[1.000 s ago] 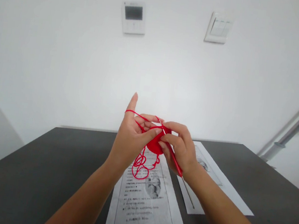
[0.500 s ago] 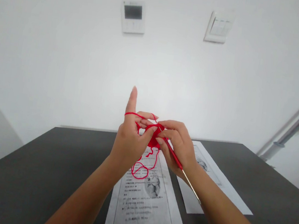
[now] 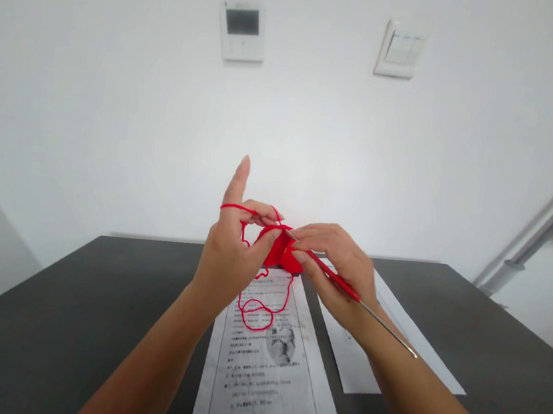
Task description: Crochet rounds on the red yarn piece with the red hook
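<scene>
My left hand (image 3: 228, 255) pinches a small red crocheted piece (image 3: 281, 253) between thumb and fingers, above the dark table. Its forefinger points straight up with red yarn (image 3: 258, 299) wrapped round it, and loose loops of that yarn hang down over a printed sheet. My right hand (image 3: 337, 268) grips a crochet hook (image 3: 347, 291) with a red handle and a thin metal shaft. The hook's tip sits in the red piece, while its far end slants out to the lower right past my wrist.
Two printed sheets lie on the dark table (image 3: 66, 315), one under my hands (image 3: 267, 367) and one to the right (image 3: 388, 362). A control panel (image 3: 242, 30) and a light switch (image 3: 401, 49) hang on the white wall. A metal pole (image 3: 539, 239) leans at the right.
The crochet hook has swung flatter, its metal end now pointing out to the right. My left forefinger has straightened up. Both hands have shifted slightly left.
</scene>
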Demonstrator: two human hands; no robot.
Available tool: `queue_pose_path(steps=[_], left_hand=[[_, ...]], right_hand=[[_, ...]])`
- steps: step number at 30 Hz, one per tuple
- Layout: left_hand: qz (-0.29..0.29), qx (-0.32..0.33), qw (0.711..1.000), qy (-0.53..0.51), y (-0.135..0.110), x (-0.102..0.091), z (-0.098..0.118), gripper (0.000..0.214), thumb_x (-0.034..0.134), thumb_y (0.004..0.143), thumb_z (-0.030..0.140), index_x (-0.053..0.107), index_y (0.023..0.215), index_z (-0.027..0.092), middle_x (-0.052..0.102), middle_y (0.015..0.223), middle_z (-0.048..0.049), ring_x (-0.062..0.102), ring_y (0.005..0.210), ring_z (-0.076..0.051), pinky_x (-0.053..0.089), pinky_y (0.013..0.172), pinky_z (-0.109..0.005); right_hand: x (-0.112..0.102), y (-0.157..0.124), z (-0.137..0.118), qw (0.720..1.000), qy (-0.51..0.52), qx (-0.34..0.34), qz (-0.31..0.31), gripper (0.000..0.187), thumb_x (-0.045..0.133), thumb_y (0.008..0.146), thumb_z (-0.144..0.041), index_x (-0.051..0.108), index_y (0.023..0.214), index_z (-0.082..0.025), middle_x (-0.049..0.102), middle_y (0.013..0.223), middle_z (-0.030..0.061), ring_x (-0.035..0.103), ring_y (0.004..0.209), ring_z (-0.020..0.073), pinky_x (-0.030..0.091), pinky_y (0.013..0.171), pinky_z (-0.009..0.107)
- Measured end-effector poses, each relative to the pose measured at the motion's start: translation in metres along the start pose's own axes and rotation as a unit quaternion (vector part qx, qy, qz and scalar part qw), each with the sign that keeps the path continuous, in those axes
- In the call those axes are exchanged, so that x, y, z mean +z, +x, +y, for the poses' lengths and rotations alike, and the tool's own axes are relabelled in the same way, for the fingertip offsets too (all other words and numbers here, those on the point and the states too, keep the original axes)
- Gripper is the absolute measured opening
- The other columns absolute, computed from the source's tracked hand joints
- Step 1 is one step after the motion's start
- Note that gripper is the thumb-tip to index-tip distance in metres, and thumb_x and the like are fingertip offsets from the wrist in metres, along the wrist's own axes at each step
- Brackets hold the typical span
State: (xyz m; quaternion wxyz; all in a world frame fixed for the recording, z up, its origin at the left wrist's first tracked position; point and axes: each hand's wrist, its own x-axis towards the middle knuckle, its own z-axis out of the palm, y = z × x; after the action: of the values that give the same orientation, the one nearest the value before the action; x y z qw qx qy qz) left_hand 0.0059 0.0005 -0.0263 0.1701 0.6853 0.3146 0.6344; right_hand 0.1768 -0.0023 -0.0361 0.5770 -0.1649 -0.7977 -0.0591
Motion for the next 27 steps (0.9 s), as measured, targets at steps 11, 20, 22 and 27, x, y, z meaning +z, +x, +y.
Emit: queue_pose_path(steps=[11, 20, 22, 27], left_hand=[[0.008, -0.009, 0.999, -0.035, 0.000, 0.002, -0.002, 0.087, 0.066, 0.077, 0.006, 0.027, 0.152, 0.027, 0.066, 0.090, -0.0009, 0.064, 0.093, -0.019, 0.052, 0.093, -0.038], [-0.008, -0.025, 0.999, -0.035, 0.000, -0.001, -0.001, 0.089, 0.069, 0.077, 0.009, 0.027, 0.152, 0.027, 0.066, 0.086, 0.0005, 0.063, 0.085, -0.017, 0.053, 0.089, -0.034], [-0.025, -0.038, 0.997, -0.054, 0.002, -0.002, 0.000, 0.091, 0.071, 0.076, 0.011, 0.024, 0.153, 0.027, 0.066, 0.083, 0.0017, 0.064, 0.081, -0.015, 0.054, 0.085, -0.031], [-0.055, -0.094, 0.981, -0.164, 0.007, -0.002, 0.004, 0.103, 0.077, 0.071, 0.014, 0.017, 0.155, 0.024, 0.067, 0.077, 0.0028, 0.065, 0.073, -0.014, 0.054, 0.070, -0.026]], right_hand=[[0.000, 0.000, -0.002, 0.999, 0.015, 0.032, -0.014, 0.012, 0.061, 0.090, -0.013, 0.066, 0.094, -0.022, 0.075, 0.095, 0.0059, 0.070, 0.095, 0.0191, 0.058, 0.085, 0.038], [-0.003, 0.002, -0.003, 0.999, 0.019, 0.027, -0.028, 0.010, 0.062, 0.089, -0.011, 0.067, 0.093, -0.020, 0.074, 0.094, 0.0078, 0.068, 0.092, 0.0192, 0.056, 0.085, 0.039], [-0.006, 0.002, -0.002, 0.999, 0.028, 0.039, -0.026, 0.010, 0.063, 0.089, -0.013, 0.068, 0.092, -0.021, 0.075, 0.095, 0.0064, 0.068, 0.092, 0.0188, 0.056, 0.085, 0.039], [-0.013, 0.003, -0.003, 0.976, 0.129, 0.175, -0.027, 0.007, 0.065, 0.089, -0.019, 0.072, 0.086, -0.021, 0.075, 0.095, 0.0042, 0.070, 0.089, 0.0175, 0.057, 0.080, 0.033]])
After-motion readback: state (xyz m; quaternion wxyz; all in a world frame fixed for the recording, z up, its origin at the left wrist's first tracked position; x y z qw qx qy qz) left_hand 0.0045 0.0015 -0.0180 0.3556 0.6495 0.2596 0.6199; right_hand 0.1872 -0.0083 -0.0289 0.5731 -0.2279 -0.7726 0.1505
